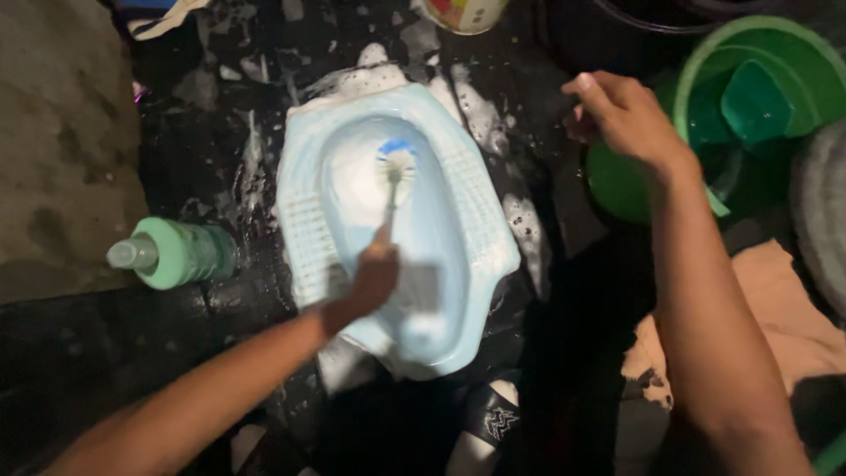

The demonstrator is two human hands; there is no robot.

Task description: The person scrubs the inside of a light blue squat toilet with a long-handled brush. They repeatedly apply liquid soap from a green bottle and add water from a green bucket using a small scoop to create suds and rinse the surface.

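Left hand [370,284] grips brush [394,181] in pale-blue squat pan [480,229] — soapy black floor [220,291]; right hand [621,110] curled.

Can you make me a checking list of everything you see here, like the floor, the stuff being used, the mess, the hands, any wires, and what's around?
Surface: dark wet floor, patches of white foam.
Job's things: pale blue squat toilet, foamy inside; brush with its head in the bowl.
Clutter: green bottle lying on its side left of the toilet; round tin at the top edge.
Hands: left hand grips the brush handle; right hand rests on the rim of the green bucket, fingers curled.
Cables: nothing seen.
Surroundings: green scoop inside the bucket; tan cloth at right; grey slab at left; dark tub behind.
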